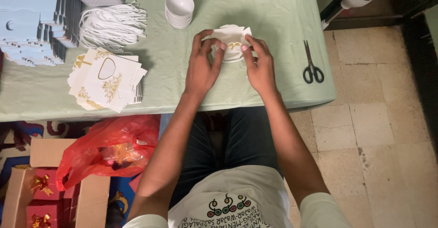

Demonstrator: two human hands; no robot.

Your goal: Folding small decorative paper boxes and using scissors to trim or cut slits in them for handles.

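- The left hand (202,68) and the right hand (261,66) are both holding a small white paper box (232,41) that is being folded.
- The box is sitting near the middle of the green table (283,23), at about 12 o'clock from the person's lap.
- The fingers of each hand are curled in close, pinching the sides of the box, with the thumbs pressing near its gold mark.
- To fold it well, I think both hands should be pushing evenly, so the flaps at the top are lining up and not bending.
- A gentle squeeze looks best, since thin card creases fast.
- A stack of white bowls (179,10) is sitting at about 10 o'clock from the box.
- A pile of flat cards (107,80) with gold prints is lying at about 8 o'clock, and a bunch of white strings (112,25) is at about 9 o'clock.
- Black scissors (312,64) are lying at about 3 o'clock, well apart from the hands.
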